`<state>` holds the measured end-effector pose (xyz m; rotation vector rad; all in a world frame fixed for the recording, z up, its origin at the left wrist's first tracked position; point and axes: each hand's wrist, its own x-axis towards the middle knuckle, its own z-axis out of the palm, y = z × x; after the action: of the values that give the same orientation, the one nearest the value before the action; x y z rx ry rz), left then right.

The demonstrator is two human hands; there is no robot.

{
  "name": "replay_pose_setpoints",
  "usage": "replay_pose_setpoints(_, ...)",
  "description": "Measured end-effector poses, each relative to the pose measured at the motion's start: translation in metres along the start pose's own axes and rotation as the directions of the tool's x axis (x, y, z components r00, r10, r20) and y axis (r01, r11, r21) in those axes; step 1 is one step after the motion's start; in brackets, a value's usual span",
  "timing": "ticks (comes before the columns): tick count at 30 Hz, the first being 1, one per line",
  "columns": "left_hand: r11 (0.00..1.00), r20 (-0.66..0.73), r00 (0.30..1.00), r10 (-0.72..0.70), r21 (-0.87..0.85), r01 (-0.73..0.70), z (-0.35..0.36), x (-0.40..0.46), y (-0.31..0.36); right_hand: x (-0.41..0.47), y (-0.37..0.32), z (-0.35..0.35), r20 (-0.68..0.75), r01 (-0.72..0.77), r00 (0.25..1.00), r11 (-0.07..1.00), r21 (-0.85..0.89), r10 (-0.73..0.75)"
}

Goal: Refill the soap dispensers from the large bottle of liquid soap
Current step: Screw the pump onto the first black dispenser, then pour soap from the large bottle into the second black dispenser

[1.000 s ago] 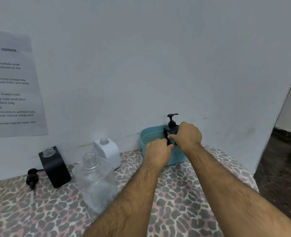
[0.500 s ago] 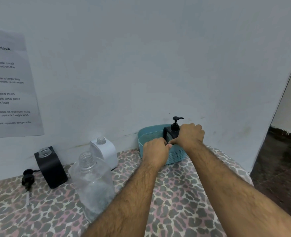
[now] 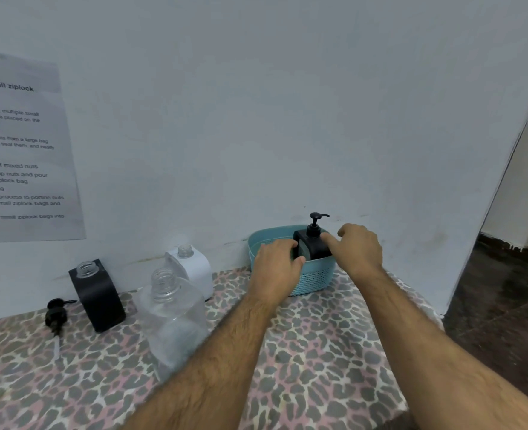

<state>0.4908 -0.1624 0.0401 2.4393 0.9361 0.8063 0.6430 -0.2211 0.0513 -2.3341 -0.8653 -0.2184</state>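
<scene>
**Both hands at the black dispenser in the teal basket**

The black square soap dispenser with its pump on (image 3: 313, 248) stands upright inside the teal perforated plastic basket (image 3: 310, 279), far right on the surface, against the pale wall (image 3: 256, 119). The left hand (image 3: 276, 270) curls round the dispenser's left edge, thumb on its front. The right hand (image 3: 360, 249) sits just right of it, fingers loosely bent, index fingertip touching the dispenser's shoulder, gripping nothing.

Out to the left, the large clear plastic bottle (image 3: 175, 324) stands uncapped near the middle of the leopard-print surface (image 3: 318, 352). Behind it, a white square dispenser with an open neck (image 3: 194, 268); farther left, a black square dispenser, also open-necked (image 3: 98, 296). A loose black pump head (image 3: 56, 315) lies at far left. A printed paper sheet (image 3: 20, 150) hangs on the wall.
</scene>
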Motion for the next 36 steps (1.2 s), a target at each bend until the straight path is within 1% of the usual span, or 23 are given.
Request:
replay_pose_setpoints(2, 0.999, -0.027, 0.999, 0.024, -0.045, -0.026, -0.008, -0.011, 0.006, -0.009, 0.002, -0.005, -0.023, 0.013, 1.000, 0.993, 0.120, -0.010)
replay_pose_setpoints(4, 0.995, -0.042, 0.997, 0.060, -0.074, -0.063, -0.017, -0.023, 0.014, -0.020, 0.000, -0.009, -0.014, 0.062, 0.998, 0.973, 0.221, -0.060)
replay_pose_setpoints(6, 0.991, -0.064, 0.993, 0.096, -0.084, -0.101, -0.029, -0.036, 0.022, -0.033, -0.006, -0.016, -0.003, 0.101, 0.994, 0.937, 0.335, -0.106)
replay_pose_setpoints(8, 0.988, -0.088, 0.988, 0.130, -0.067, -0.136, -0.048, -0.052, 0.028, -0.050, -0.014, -0.024, 0.006, 0.106, 0.993, 0.887, 0.450, -0.121)
replay_pose_setpoints(11, 0.980, -0.135, 0.974, 0.179, -0.064, -0.189, -0.080, -0.076, 0.036, -0.075, -0.027, -0.034, 0.031, 0.102, 0.989, 0.825, 0.555, -0.143)
replay_pose_setpoints(14, 0.965, -0.191, 0.951, 0.242, -0.055, -0.256, -0.111, -0.101, 0.042, -0.104, -0.047, -0.039, 0.053, 0.119, 0.978, 0.755, 0.645, -0.200)
replay_pose_setpoints(16, 0.957, -0.227, 0.936, 0.268, -0.049, -0.286, -0.131, -0.117, 0.041, -0.125, -0.064, -0.042, 0.037, 0.148, 0.970, 0.703, 0.696, -0.241)
replay_pose_setpoints(18, 0.959, -0.264, 0.929, 0.261, -0.043, -0.281, -0.150, -0.131, 0.032, -0.144, -0.082, -0.045, 0.001, 0.175, 0.966, 0.659, 0.732, -0.257)
replay_pose_setpoints(20, 0.968, -0.303, 0.927, 0.221, -0.049, -0.247, -0.168, -0.143, 0.019, -0.160, -0.099, -0.048, -0.039, 0.198, 0.965, 0.623, 0.757, -0.260)
replay_pose_setpoints(23, 0.987, -0.357, 0.924, 0.133, -0.036, -0.156, -0.193, -0.161, -0.006, -0.181, -0.125, -0.051, -0.058, 0.207, 0.962, 0.576, 0.791, -0.266)
replay_pose_setpoints(26, 0.998, -0.392, 0.919, 0.030, -0.043, -0.051, -0.210, -0.176, -0.033, -0.197, -0.138, -0.051, -0.101, 0.244, 0.958, 0.576, 0.780, -0.270)
replay_pose_setpoints(28, 0.998, -0.398, 0.916, -0.040, -0.058, 0.018, -0.217, -0.187, -0.051, -0.208, -0.144, -0.052, -0.193, 0.309, 0.948, 0.589, 0.747, -0.252)
replay_pose_setpoints(30, 0.995, -0.396, 0.913, -0.098, -0.065, 0.079, -0.219, -0.196, -0.070, -0.221, -0.150, -0.055, -0.326, 0.404, 0.915, 0.582, 0.706, -0.239)
replay_pose_setpoints(32, 0.988, -0.392, 0.907, -0.153, -0.080, 0.132, -0.221, -0.206, -0.088, -0.238, -0.158, -0.058, -0.413, 0.489, 0.871, 0.554, 0.674, -0.265)
replay_pose_setpoints(34, 0.976, -0.383, 0.898, -0.218, -0.102, 0.193, -0.220, -0.214, -0.105, -0.255, -0.168, -0.057, -0.444, 0.550, 0.835, 0.510, 0.661, -0.326)
replay_pose_setpoints(36, 0.960, -0.377, 0.883, -0.280, -0.108, 0.259, -0.220, -0.219, -0.123, -0.272, -0.179, -0.050, -0.417, 0.577, 0.814, 0.479, 0.662, -0.404)
